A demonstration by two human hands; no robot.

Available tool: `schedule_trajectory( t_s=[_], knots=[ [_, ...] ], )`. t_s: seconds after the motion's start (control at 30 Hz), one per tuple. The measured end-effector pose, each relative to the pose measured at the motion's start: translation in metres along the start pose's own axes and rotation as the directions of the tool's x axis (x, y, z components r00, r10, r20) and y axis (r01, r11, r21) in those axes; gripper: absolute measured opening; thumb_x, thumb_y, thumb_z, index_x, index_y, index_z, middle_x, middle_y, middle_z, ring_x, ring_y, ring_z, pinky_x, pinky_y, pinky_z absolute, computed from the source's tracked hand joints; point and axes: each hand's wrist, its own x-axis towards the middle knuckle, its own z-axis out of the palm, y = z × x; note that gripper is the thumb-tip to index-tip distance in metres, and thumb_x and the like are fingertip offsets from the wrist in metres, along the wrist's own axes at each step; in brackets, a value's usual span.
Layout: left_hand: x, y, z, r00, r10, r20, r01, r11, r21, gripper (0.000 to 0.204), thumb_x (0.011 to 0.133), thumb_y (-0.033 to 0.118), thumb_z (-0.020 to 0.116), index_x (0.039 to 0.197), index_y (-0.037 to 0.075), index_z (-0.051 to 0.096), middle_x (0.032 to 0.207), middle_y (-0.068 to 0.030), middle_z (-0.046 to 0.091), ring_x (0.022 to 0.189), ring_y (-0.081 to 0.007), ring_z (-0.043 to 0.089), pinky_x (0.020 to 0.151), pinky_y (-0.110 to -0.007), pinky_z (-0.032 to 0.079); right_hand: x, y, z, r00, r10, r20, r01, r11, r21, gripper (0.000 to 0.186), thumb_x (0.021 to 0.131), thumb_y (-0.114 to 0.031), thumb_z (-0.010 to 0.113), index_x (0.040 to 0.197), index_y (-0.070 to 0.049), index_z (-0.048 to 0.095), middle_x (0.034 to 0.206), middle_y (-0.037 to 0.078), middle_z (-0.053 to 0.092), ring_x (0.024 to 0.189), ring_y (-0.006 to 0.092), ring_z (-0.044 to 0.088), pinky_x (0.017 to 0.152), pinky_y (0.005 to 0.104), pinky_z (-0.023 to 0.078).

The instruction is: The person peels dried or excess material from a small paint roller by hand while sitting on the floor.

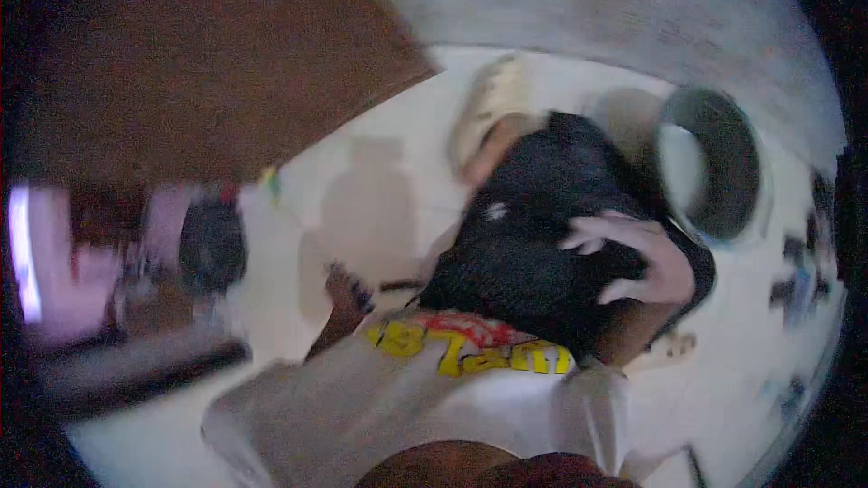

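The picture is dim and blurred by motion. My right hand (644,258) is paler than its forearm and hangs over the black shorts (524,226) on my lap. Its fingers are spread, and no object shows in them. On the other side, my left hand (347,293) is held out low beside my white shirt (344,407). Its fingers are dark and smeared, so I cannot make out whether they hold anything. A short dark bar (400,286) shows between that hand and the shorts.
A round grey-green tub-like thing (737,172) stands right of my knee. Ahead, a cream slipper (493,104) is on my foot. A large brown panel (226,63) fills the upper left. Blurred dark items (796,280) lie at the far right on the white floor (768,352).
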Motion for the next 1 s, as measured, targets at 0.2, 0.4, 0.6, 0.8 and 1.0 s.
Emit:
schedule_trajectory(
  t_s=[0.2, 0.4, 0.6, 0.8, 1.0],
  knots=[
    [-0.082, -0.015, -0.03, 0.95, 0.287, -0.128, -0.305, 0.939, -0.158, 0.03, 0.096, 0.04, 0.057, 0.082, 0.017, 0.045, 0.05, -0.0023, 0.039, 0.036, -0.0228, 0.043, 0.035, -0.043, 0.038, 0.012, 0.016, 0.001, 0.997, 0.059, -0.057, -0.059, 0.998, 0.004, 0.089, 0.073, -0.046, 0.078, 0.141, 0.001, 0.045, 0.116, 0.014, 0.067, 0.092, 0.0239, 0.061, 0.101, 0.0428, 0.04],
    [-0.082, -0.036, -0.111, 0.775, 0.621, -0.118, -0.563, 0.763, 0.318, 0.02, 0.099, 0.031, 0.056, 0.097, 0.012, 0.05, 0.052, -0.0021, 0.045, 0.037, -0.0183, 0.048, 0.037, -0.034, 0.041, 0.016, 0.021, 0.011, 0.982, 0.108, -0.152, -0.11, 0.994, -0.002, 0.083, 0.075, -0.037, 0.078, 0.14, 0.001, 0.046, 0.113, 0.015, 0.067, 0.091, 0.0208, 0.058, 0.09, 0.0342, 0.046],
    [-0.107, -0.04, -0.115, 0.695, 0.718, -0.016, -0.393, 0.399, 0.828, 0.034, 0.098, 0.026, 0.055, 0.122, 0.002, 0.055, 0.073, -0.0107, 0.063, 0.063, -0.0264, 0.062, 0.048, -0.036, 0.046, 0.026, 0.035, 0.016, 0.952, 0.263, -0.156, -0.249, 0.963, 0.107, 0.067, 0.082, -0.021, 0.073, 0.142, -0.005, 0.046, 0.112, 0.013, 0.066, 0.092, 0.0194, 0.058, 0.091, 0.0325, 0.046],
    [-0.079, -0.008, -0.082, 0.32, 0.366, 0.874, -0.377, -0.797, 0.472, 0.025, 0.095, 0.027, 0.056, 0.108, 0.006, 0.06, 0.067, -0.0152, 0.061, 0.057, -0.0353, 0.061, 0.05, -0.046, 0.047, 0.064, 0.056, 0.037, 0.727, 0.123, -0.675, 0.022, 0.979, 0.201, 0.069, 0.091, -0.021, 0.066, 0.15, -0.008, 0.033, 0.13, 0.015, 0.058, 0.113, 0.023, 0.055, 0.105, 0.0376, 0.039],
    [-0.068, 0.013, -0.015, 0.709, 0.316, 0.63, -0.428, -0.517, 0.741, 0.025, 0.091, 0.031, 0.058, 0.101, 0.009, 0.064, 0.08, -0.0131, 0.069, 0.066, -0.0298, 0.067, 0.054, -0.046, 0.052, 0.059, 0.058, 0.024, 0.397, -0.008, -0.918, 0.259, 0.96, 0.103, 0.065, 0.093, -0.021, 0.066, 0.147, -0.006, 0.034, 0.124, 0.012, 0.059, 0.113, 0.0187, 0.055, 0.104, 0.0356, 0.041]
  ],
)
